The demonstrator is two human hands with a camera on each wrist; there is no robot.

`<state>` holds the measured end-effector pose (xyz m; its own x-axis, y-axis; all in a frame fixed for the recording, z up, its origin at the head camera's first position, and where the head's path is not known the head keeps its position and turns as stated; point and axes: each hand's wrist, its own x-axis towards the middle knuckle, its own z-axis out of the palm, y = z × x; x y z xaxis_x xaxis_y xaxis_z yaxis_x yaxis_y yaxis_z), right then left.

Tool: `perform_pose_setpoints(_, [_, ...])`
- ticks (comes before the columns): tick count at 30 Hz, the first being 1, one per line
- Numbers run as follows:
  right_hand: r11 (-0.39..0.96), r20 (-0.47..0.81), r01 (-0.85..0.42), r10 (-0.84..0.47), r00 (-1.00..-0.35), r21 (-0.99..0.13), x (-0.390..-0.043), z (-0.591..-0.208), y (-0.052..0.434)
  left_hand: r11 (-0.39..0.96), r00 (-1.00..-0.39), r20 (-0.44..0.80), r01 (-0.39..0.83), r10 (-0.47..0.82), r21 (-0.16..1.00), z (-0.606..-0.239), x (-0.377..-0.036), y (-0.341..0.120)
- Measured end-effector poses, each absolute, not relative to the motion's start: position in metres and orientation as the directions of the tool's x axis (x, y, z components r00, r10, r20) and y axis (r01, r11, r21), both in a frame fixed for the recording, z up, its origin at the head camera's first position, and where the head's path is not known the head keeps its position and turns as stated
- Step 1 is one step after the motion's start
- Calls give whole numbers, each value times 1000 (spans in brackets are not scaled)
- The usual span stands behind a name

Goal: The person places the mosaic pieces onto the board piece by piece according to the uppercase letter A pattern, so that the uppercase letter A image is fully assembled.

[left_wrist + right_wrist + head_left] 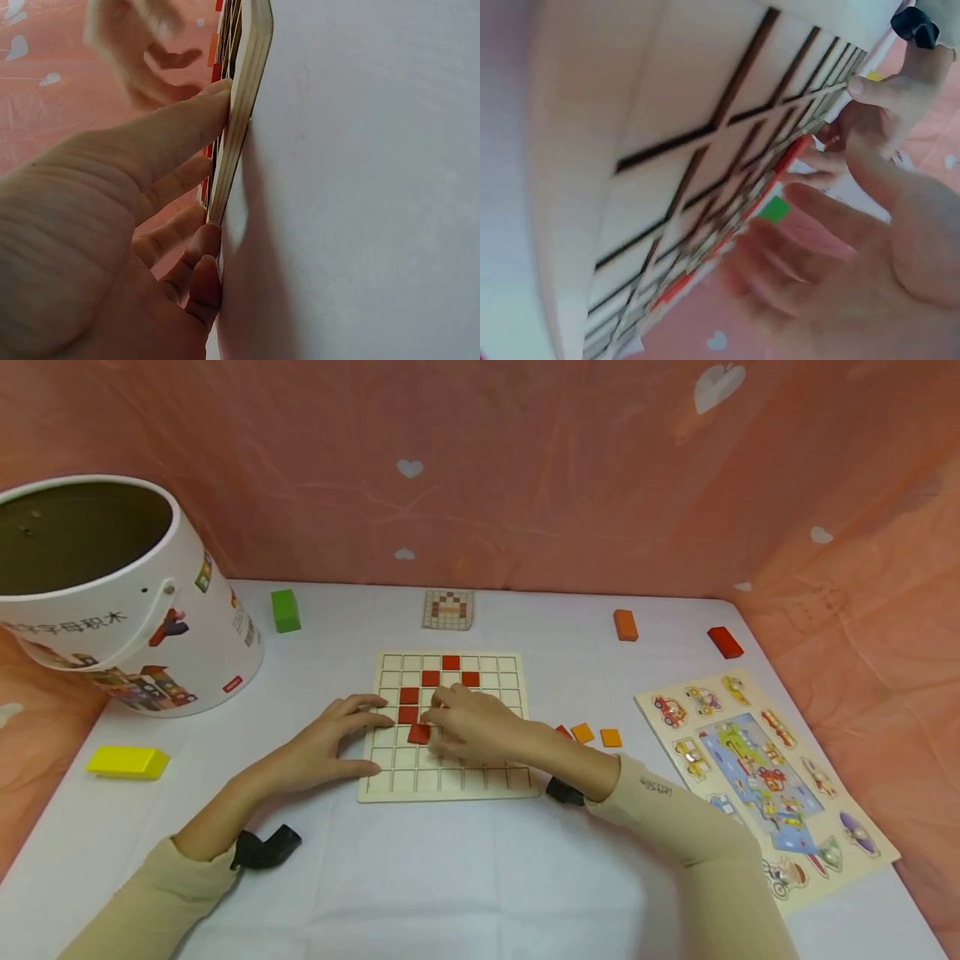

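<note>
Red tile [418,734]: lies tilted on the grid board [450,781] at mid-table, under my right hand's [474,727] fingertips, just left of that hand. Whether those fingers pinch or only press it I cannot tell. My left hand [330,745], fingers straight, braces the board's left edge, nearly as close.

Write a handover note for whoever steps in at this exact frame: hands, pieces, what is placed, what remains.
Left hand: open, fingers resting on the grid board's left edge, steadying it.
Right hand: fingertips on a red tile lying tilted on the board, not yet seated; grip unclear.
Done: five red tiles sit in cells, forming a partial outline.
Left: most cells are bare. Loose orange tiles lie right of the board; the pattern card lies behind it.
</note>
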<state>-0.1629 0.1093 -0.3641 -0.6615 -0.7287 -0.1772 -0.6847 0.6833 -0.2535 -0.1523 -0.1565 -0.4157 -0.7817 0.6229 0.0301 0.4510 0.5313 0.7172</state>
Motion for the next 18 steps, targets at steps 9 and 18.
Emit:
perform_pose_setpoints(9, [655,-304,-734,-746,-592,-178,-134,-370,129,538,-780,40,467,625,701,-415,-152,-157])
perform_pose_setpoints(18, [606,-314,-772,-783,-536,-194,-134,-375,119,528,-773,43,471,633,707,-416,-152,-157])
